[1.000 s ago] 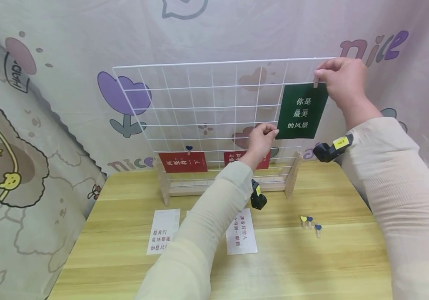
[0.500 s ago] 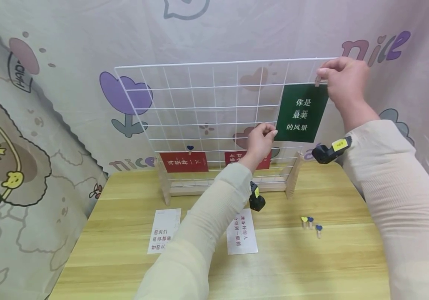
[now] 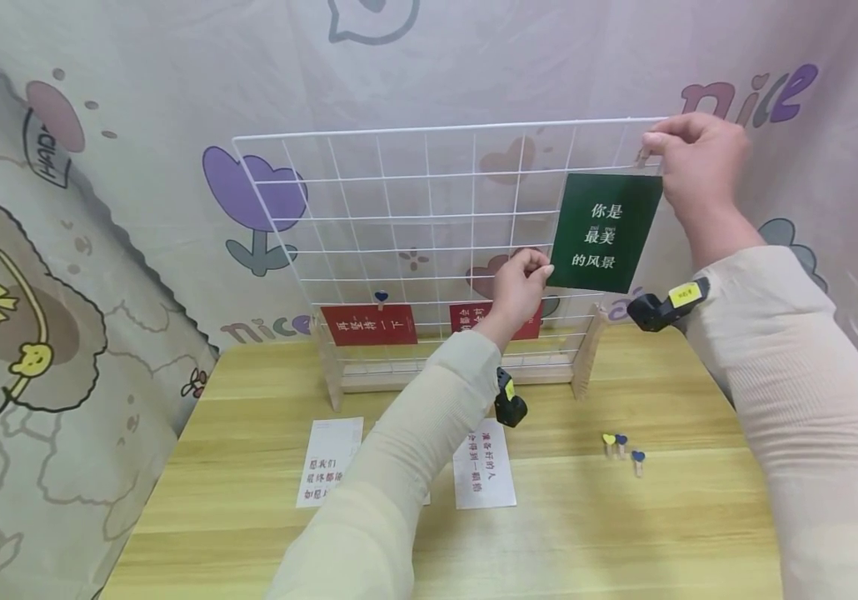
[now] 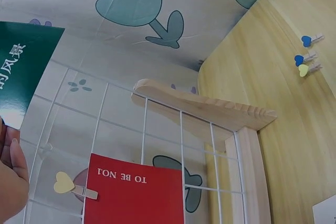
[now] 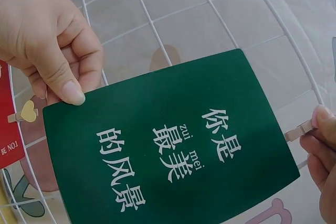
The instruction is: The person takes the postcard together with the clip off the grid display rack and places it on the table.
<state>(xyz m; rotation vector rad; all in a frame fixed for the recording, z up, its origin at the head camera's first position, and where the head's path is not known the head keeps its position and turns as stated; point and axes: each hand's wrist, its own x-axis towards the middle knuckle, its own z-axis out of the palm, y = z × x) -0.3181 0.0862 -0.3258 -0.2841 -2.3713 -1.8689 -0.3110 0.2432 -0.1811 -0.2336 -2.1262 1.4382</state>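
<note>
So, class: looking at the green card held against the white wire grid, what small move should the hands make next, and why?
Probably bring the wooden clip, pinched in the right hand, onto the green card top corner and the grid wire there. The left hand pinches the card's lower corner, steadying it against the grid, but the clip sits just beside the card's edge and does not seem to grip it yet.

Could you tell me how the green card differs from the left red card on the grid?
The green card sits high at the grid's right, held by both hands; the left red card hangs low, untouched. The green card stands tall with upright text; the red card lies wide with its text upside down. Both are rectangular cards bearing light text.
</note>
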